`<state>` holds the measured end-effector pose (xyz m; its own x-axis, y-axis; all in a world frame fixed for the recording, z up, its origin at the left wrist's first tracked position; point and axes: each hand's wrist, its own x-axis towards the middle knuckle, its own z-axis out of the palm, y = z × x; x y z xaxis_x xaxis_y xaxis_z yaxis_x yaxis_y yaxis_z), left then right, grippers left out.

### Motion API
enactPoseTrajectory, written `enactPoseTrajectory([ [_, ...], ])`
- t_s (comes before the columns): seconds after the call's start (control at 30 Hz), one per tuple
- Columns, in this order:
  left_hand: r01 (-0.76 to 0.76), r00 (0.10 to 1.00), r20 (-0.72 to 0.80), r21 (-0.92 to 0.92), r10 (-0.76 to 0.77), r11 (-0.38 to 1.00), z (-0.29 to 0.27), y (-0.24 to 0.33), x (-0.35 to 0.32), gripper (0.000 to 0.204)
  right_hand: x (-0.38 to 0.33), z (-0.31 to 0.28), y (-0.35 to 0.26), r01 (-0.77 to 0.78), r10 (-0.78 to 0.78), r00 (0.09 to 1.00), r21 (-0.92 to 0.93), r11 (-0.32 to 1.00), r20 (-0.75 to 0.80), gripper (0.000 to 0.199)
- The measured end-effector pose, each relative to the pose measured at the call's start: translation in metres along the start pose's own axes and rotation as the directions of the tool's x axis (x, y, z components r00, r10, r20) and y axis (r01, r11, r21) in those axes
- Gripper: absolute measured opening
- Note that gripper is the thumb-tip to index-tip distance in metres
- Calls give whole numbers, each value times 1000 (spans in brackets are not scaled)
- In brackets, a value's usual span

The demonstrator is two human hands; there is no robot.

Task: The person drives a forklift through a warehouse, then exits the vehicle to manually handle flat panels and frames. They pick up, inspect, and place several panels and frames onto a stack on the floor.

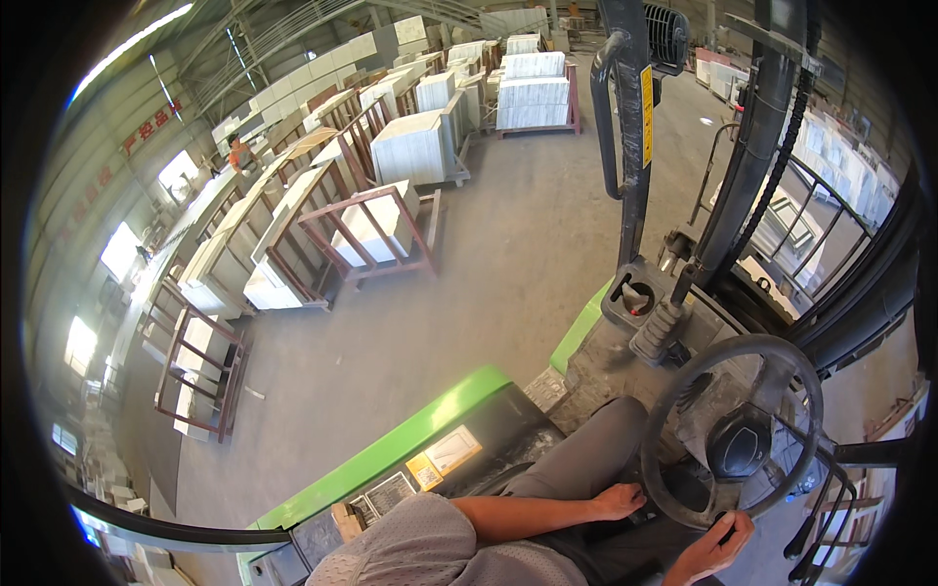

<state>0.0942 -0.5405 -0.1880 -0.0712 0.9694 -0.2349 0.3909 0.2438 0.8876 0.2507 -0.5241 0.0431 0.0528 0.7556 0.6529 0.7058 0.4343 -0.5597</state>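
Note:
I sit on a green forklift, turned to look out over its left side. My left hand (619, 501) lies on my grey trouser leg, fingers curled against the lower left rim of the black steering wheel (674, 386); whether it grips the rim is unclear. My right hand (716, 550) closes around the wheel's bottom rim. The black wheel hub (740, 441) sits between the two hands.
The mast and hoses (633, 146) rise ahead, with control levers (819, 532) at lower right. The green body edge (410, 439) borders a concrete floor (508, 254). Red metal racks (376, 234) holding pale stone slabs and stacked slabs (532, 93) line the hall. A person in orange (237, 152) stands far off.

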Motion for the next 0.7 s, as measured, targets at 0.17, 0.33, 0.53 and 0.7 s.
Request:
enactPoseTrajectory([
  [0.17, 26, 1000, -1, -17, -26, 1000, -56, -1, 151, 38, 113, 123, 16, -87, 87, 996, -2, 996, -5, 23],
  [0.33, 25, 1000, -16, -7, -25, 1000, -115, -27, 276, 38, 199, 243, 12, -153, 149, 978, -22, 988, -143, 28],
  [0.53, -32, 999, -34, -127, 28, 991, -197, -47, 406, 35, 290, 382, 43, -265, 261, 948, 2, 964, -180, 29],
  [0.7, 242, 962, 241, -548, -126, 801, -292, -58, 480, 32, 364, 489, 90, -257, 225, 960, -201, 945, -167, 33],
])
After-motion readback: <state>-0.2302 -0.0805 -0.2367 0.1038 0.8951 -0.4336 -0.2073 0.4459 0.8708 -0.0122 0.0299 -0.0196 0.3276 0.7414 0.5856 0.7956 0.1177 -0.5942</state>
